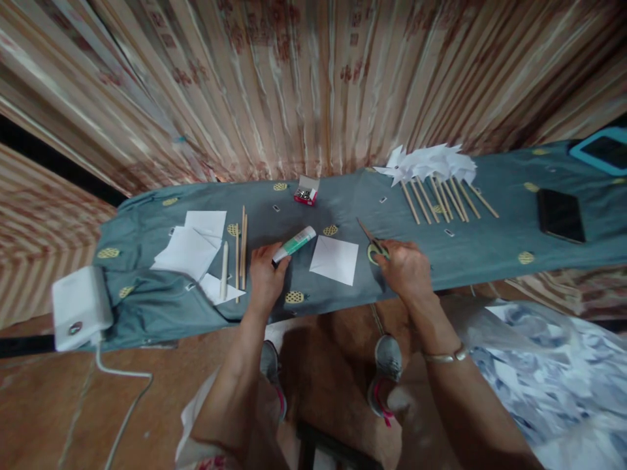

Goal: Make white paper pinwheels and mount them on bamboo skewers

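My left hand (pixel 266 277) is closed round the dark lower end of a white-and-green glue stick (pixel 298 243), which points up and to the right. Fingers of my right hand (pixel 406 269) are wrapped at the yellowish handle of a pair of scissors (pixel 373 252); the blades point away to the upper left, and part of the handle is hidden. Between the two hands lies a square of white paper (pixel 335 260) with faint crease lines. Beyond it stands a small open red box (pixel 306 192) of tiny metal pieces.
White paper sheets (pixel 189 251), wooden sticks (pixel 243 254) and a white pointed rod (pixel 224 271) lie left. Paper pinwheels (pixel 431 163) on sticks, a phone (pixel 561 215) and a blue-edged device (pixel 602 150) lie right. A white corded box (pixel 81 307) sits at the left end; paper scraps (pixel 548 365) fill a bag.
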`<act>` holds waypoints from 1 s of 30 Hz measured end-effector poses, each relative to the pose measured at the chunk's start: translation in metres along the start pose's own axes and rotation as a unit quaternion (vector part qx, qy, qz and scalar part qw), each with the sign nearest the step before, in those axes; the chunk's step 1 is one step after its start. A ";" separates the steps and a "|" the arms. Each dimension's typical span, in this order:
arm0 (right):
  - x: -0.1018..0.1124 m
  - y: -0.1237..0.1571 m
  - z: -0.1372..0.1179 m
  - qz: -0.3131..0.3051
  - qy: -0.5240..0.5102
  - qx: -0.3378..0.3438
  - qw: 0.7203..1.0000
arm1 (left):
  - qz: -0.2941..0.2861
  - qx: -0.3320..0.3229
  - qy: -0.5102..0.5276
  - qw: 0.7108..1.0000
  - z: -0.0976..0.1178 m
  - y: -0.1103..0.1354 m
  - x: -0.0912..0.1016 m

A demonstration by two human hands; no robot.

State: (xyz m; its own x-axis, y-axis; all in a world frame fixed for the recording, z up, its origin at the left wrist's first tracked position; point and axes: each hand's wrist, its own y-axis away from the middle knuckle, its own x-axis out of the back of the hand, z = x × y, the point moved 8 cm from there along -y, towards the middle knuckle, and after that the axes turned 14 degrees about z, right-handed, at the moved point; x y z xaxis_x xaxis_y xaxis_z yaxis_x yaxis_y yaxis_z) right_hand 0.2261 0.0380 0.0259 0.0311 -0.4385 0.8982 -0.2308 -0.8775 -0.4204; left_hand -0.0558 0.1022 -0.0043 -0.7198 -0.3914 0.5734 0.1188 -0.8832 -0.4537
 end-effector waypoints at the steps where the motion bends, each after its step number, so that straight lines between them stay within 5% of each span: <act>1: 0.004 -0.001 -0.001 0.019 -0.018 -0.003 1.000 | 0.004 0.027 0.022 0.999 0.000 0.000 0.002; 4: 0.009 -0.003 -0.005 0.063 -0.147 -0.055 0.986 | -0.001 0.146 0.140 0.979 0.004 0.004 0.002; 6: 0.001 -0.001 -0.013 0.042 -0.304 -0.117 0.945 | -0.025 0.221 0.255 0.941 0.014 0.013 -0.005; 7: -0.007 0.001 -0.022 0.004 -0.403 -0.148 0.903 | -0.048 0.250 0.305 0.918 0.022 0.018 -0.011; 9: -0.025 0.010 -0.049 -0.110 -0.591 -0.198 0.775 | -0.097 0.307 0.381 0.867 0.036 0.032 -0.024; 11: -0.033 0.019 -0.073 -0.189 -0.679 -0.231 0.671 | -0.143 0.351 0.422 0.824 0.047 0.045 -0.035; 13: -0.035 0.023 -0.083 -0.210 -0.709 -0.274 0.615 | -0.175 0.369 0.438 0.801 0.054 0.054 -0.042; 15: -0.034 0.025 -0.086 -0.205 -0.719 -0.302 0.591 | -0.187 0.374 0.441 0.794 0.057 0.057 -0.045; 19: -0.034 0.021 -0.073 -0.156 -0.720 -0.355 0.576 | -0.184 0.367 0.411 0.814 0.052 0.056 -0.043; 22: -0.040 0.020 -0.051 -0.090 -0.715 -0.424 0.549 | -0.170 0.316 0.351 0.865 0.040 0.046 -0.036; 26: -0.048 0.021 -0.044 -0.101 -0.726 -0.469 0.493 | -0.075 0.135 0.221 0.963 0.026 0.018 -0.014; 30: -0.052 0.024 -0.054 -0.149 -0.751 -0.478 0.430 | -0.064 -0.003 0.098 0.993 0.020 0.008 -0.013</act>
State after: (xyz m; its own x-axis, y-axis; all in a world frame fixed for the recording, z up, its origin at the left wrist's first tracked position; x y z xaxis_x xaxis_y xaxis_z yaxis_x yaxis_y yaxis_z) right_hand 0.1668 0.0496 -0.0239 0.6249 -0.5952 -0.5051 -0.2701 -0.7720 0.5754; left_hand -0.0324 0.0949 -0.0017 -0.8480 -0.2181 0.4831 0.0143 -0.9205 -0.3905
